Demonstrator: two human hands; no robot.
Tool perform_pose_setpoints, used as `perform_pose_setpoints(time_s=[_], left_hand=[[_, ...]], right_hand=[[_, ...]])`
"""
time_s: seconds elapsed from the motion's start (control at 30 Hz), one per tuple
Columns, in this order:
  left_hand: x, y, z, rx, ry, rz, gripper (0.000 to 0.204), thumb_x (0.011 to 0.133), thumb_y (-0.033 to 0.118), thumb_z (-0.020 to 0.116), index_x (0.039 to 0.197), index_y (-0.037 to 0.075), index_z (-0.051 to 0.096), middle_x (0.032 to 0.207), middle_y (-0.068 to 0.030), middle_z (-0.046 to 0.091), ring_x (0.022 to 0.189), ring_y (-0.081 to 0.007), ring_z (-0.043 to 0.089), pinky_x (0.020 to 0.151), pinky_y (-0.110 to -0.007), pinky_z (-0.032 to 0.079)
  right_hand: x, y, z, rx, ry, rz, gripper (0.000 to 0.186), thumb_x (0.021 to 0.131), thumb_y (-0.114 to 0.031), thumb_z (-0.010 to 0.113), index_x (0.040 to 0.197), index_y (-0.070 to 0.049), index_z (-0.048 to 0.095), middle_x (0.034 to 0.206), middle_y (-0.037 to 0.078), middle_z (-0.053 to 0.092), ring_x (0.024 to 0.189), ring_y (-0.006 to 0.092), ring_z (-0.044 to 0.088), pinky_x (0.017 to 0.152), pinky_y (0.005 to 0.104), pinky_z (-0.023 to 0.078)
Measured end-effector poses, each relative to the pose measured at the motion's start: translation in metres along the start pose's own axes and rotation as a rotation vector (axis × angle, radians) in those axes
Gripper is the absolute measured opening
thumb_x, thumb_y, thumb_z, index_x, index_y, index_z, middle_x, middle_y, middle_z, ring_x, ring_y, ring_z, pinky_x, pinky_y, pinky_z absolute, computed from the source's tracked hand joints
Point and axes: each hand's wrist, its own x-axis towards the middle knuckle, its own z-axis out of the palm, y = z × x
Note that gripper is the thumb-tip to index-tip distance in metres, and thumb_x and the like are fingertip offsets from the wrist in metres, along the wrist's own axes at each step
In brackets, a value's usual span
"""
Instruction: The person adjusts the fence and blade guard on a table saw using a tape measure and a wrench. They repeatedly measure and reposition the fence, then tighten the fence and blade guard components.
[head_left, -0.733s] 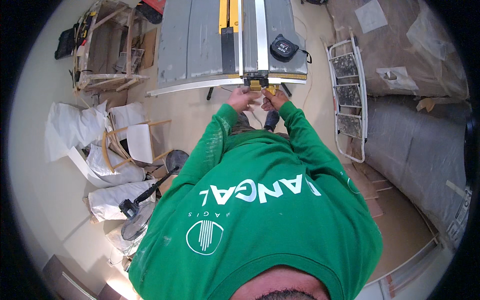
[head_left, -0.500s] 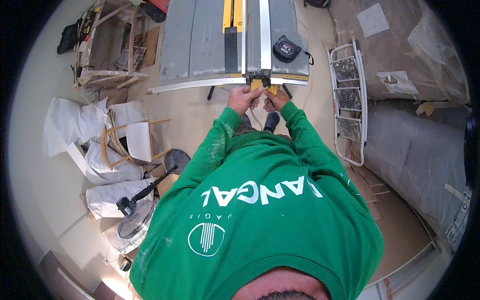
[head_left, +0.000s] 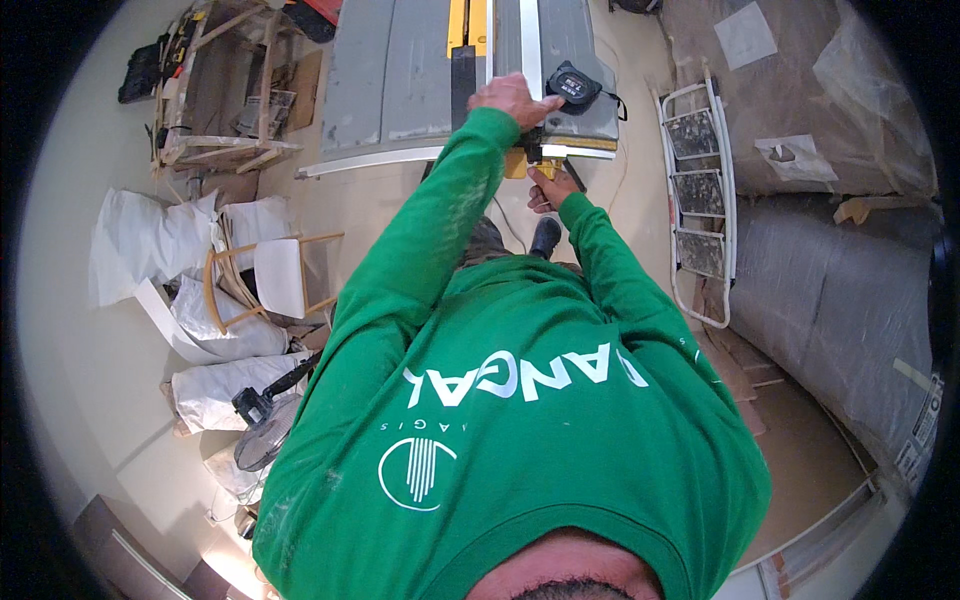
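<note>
A table saw with a grey top (head_left: 400, 80) stands in front of me, a long silver rip fence (head_left: 531, 45) running over it. My left hand (head_left: 512, 102) grips the near part of this fence, thumb stretched right towards a black tape measure (head_left: 574, 86) on the saw top. At the front rail (head_left: 370, 163), my right hand (head_left: 552, 190) is closed at the fence's yellow clamp (head_left: 515, 164), its thumb up against it. My curled right fingers are partly hidden, as is the part of the fence under my left palm.
A yellow insert (head_left: 457, 30) lies left of the fence. On the right, a folded step ladder (head_left: 699, 195) leans beside plastic-covered furniture (head_left: 810, 290). To the left are a wooden chair (head_left: 277, 280), white sheets (head_left: 150, 245), a fan (head_left: 265, 440) and a wooden frame (head_left: 215, 150).
My left hand has left the yellow clamp and reached forward onto the rip fence. My right hand stays at the clamp. The tape measure has turned slightly.
</note>
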Motion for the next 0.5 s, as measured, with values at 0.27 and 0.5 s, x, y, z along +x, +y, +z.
perform_pose_setpoints(time_s=[0.27,0.5], left_hand=[[0.035,-0.007,-0.028,-0.033,0.106,0.077,0.068,0.07,0.06,0.078,0.097,-0.002,0.073,0.098,-0.0231,0.073,0.093,-0.0379,0.072,0.083,-0.047,0.058],[0.025,-0.031,-0.013,-0.011,0.07,0.056,0.065,0.071,0.056,0.078,0.101,-0.002,0.07,0.099,-0.0239,0.072,0.094,-0.0373,0.072,0.088,-0.047,0.057]], right_hand=[[0.0,0.002,0.002,-0.084,0.051,-0.042,0.052,0.09,-0.052,0.068,0.114,-0.007,0.057,0.079,0.008,0.066,0.065,0.0214,0.071,0.054,0.033,0.059],[-0.002,-0.002,0.0,-0.107,0.031,-0.039,0.057,0.088,-0.053,0.069,0.116,-0.005,0.058,0.083,0.008,0.067,0.066,0.0199,0.071,0.057,0.0317,0.059]])
